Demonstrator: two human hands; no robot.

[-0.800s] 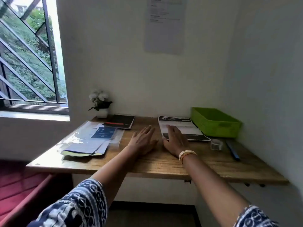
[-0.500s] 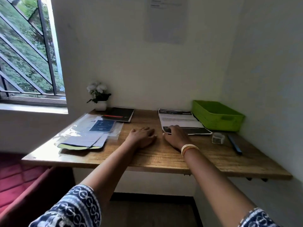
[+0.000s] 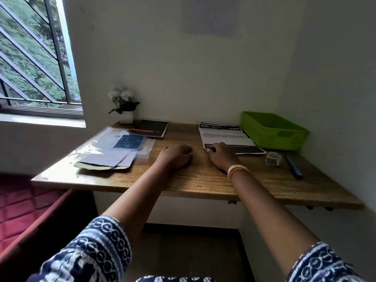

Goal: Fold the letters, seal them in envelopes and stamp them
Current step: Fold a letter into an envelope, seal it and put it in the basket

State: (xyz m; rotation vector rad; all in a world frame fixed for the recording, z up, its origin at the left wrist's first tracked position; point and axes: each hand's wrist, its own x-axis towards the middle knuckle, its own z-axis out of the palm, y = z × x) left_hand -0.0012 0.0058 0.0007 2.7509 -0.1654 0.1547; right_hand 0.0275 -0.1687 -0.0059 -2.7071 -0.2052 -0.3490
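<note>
Head cam: nearest you, both forearms reach fwd over the front edge of the wooden desk (image 3: pixel 203 180). Your left hand (image 3: pixel 176 157) rests on bare wood, fingers curled under, nothing in it. Your right hand (image 3: pixel 221 157), bangles at the wrist, sits just beside it w/ fingertips on the near left corner of the letter (image 3: pixel 225 137); whether they're pinching the sheet or only touching it, can't tell. Letter lies flat, long axis running near-to-far and leaning a bit left, dark header band at the wall end, dark strip at your end. Right of it: a small clear tape dispenser (image 3: pixel 273 158) and a blue pen (image 3: pixel 294 166). Left side: envelopes (image 3: pixel 109 157) stacked in a clear sleeve. Farther back: black notebook (image 3: pixel 151 128), green basket (image 3: pixel 272 132) touching the letter's right edge, potted white flowers (image 3: pixel 123 104) at the wall.
</note>
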